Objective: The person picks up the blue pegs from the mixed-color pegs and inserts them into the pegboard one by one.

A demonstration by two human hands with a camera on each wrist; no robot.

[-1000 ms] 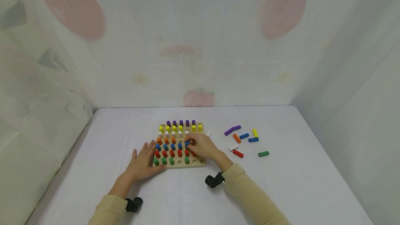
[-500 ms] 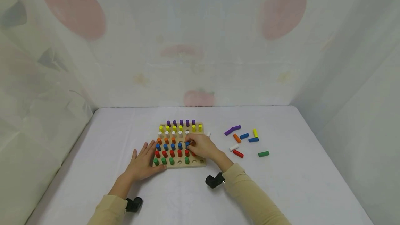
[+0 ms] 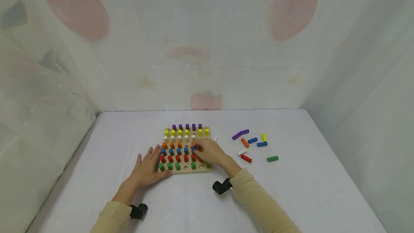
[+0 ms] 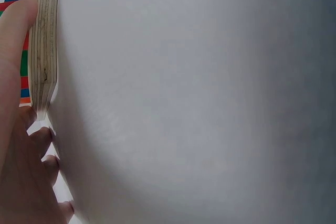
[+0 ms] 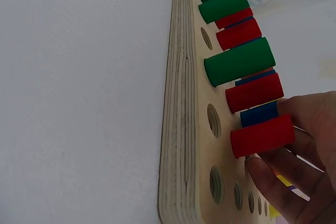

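Observation:
A wooden pegboard (image 3: 191,170) carries rows of coloured pegs, by colour: purple, yellow, white, orange, blue, red and green. My right hand (image 3: 208,151) reaches over its right part and pinches a blue peg (image 5: 260,113) standing in the blue row. In the right wrist view a red peg (image 5: 262,136) partly covers that blue one. My left hand (image 3: 147,170) rests along the board's left side, fingers straight and spread. Its thumb lies by the front left corner, close to a green peg (image 3: 161,167). The left wrist view shows the thumb against the layered board edge (image 4: 44,40).
Loose pegs lie on the white cloth right of the board: purple (image 3: 237,136), orange (image 3: 245,142), blue (image 3: 252,140), yellow (image 3: 264,137), white (image 3: 242,152), red (image 3: 246,158) and green (image 3: 272,159). Another white peg (image 3: 216,138) lies beside the board's right edge. Curtains stand behind and at both sides.

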